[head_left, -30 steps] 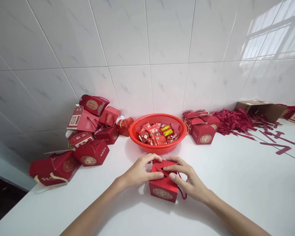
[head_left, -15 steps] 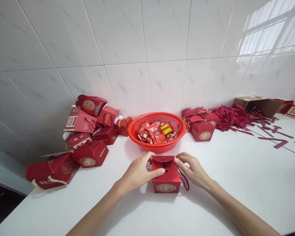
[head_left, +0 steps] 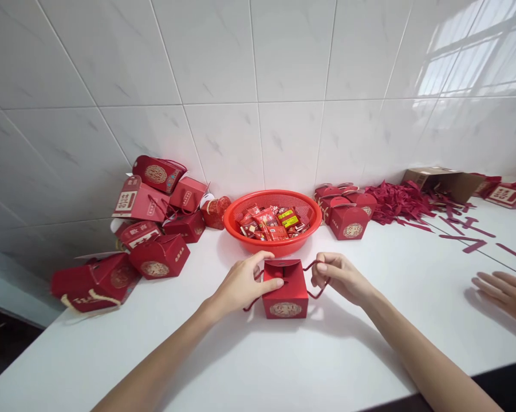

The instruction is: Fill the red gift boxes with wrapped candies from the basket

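A small red gift box (head_left: 286, 306) with a gold round emblem stands upright on the white table in front of me. My left hand (head_left: 239, 286) grips its left side, thumb lying on the front flap and fingers behind. Two top flaps lean inward, with a gap between them. At the box's right, my right hand (head_left: 340, 277) pinches the dark red cord handle (head_left: 315, 296). Another stretch of cord shows below my left fingers. Just behind the box is a red plastic basket (head_left: 272, 245) of wrapped sweets (head_left: 270, 220).
Several red boxes (head_left: 158, 257) are piled at left against the tiled wall. More boxes (head_left: 347, 220) stand right of the basket, beside a heap of dark red strips (head_left: 397, 200) and a cardboard box (head_left: 438, 180). Another person's hand (head_left: 504, 294) rests on the table at far right.
My right hand has left the box's top flap and now holds the cord, drawn out to the right. My left hand keeps its hold. Another person's hand has come in at right.
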A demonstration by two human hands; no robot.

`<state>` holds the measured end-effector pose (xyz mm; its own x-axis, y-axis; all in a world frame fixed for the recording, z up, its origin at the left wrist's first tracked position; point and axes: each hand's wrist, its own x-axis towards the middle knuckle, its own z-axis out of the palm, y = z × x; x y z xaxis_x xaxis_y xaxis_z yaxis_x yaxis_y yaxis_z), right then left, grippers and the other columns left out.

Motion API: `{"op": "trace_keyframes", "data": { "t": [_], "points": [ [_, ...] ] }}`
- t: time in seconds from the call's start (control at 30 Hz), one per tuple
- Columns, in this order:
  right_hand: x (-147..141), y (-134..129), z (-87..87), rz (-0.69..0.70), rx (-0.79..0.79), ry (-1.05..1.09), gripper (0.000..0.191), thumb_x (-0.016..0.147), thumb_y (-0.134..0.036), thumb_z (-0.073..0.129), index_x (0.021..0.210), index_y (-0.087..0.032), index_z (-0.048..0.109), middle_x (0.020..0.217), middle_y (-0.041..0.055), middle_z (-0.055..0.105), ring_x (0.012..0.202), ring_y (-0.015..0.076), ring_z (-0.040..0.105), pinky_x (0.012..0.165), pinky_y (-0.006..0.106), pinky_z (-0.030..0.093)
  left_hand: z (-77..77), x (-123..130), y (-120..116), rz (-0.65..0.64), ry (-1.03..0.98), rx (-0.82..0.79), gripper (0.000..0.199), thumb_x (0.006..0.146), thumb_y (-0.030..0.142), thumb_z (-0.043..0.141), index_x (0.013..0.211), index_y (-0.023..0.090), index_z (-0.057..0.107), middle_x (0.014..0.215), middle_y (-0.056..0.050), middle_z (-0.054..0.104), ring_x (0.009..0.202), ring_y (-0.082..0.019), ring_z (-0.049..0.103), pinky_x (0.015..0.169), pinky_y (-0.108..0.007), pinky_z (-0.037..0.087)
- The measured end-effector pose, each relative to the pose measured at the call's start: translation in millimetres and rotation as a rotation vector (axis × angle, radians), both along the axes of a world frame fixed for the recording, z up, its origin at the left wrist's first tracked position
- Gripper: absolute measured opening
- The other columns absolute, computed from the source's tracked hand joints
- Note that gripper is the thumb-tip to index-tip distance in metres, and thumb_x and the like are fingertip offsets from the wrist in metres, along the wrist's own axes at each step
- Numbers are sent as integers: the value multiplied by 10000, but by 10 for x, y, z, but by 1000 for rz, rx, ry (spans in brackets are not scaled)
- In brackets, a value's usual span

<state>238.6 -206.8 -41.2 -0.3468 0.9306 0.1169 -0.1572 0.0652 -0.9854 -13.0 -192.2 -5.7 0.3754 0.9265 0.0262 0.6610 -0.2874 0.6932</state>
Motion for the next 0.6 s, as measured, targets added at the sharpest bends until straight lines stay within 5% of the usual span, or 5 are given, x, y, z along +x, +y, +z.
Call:
{"op": "trace_keyframes", "data": {
  "t": [0.17, 0.37, 0.5, 0.6],
  "points": [
    [61, -14, 98, -104, 55, 117, 423, 709, -553, 790, 793, -222, 539, 655, -20, 543, 572, 147, 518, 632, 324, 465, 83, 24, -52, -42, -100, -52, 344, 795, 462, 661, 998, 193, 732, 617, 53, 467, 578, -138, 475, 557, -262, 379],
    [127, -17, 149, -191, 156, 76, 389, 727, -548, 750, 896, -239, 585, 810, 38, 606, 659, 188, 566, 653, 365, 493, 336, -119, -38, -116, -408, -344, 379, 764, 436, 728, 1030, 170, 682, 630, 49, 554, 475, -96, 488, 506, -256, 422],
    [149, -33, 227, -207, 221, 101, 375, 751, -530, 762, 946, -240, 627, 797, 36, 633, 683, 193, 585, 668, 362, 510, 528, -211, -75, -181, -673, -303, 355, 791, 383, 761, 1074, 189, 672, 961, -74, 739, 856, -217, 712, 815, -375, 572],
    [90, -80, 306, -216, 278, 61, 353, 779, -500, 779, 964, -227, 652, 843, 47, 672, 706, 186, 605, 686, 348, 525, 534, -175, -167, -284, -684, -308, 420, 856, 392, 728, 1228, 221, 636, 1235, -128, 714, 1196, -312, 653, 1002, -476, 532]
  ]
}}
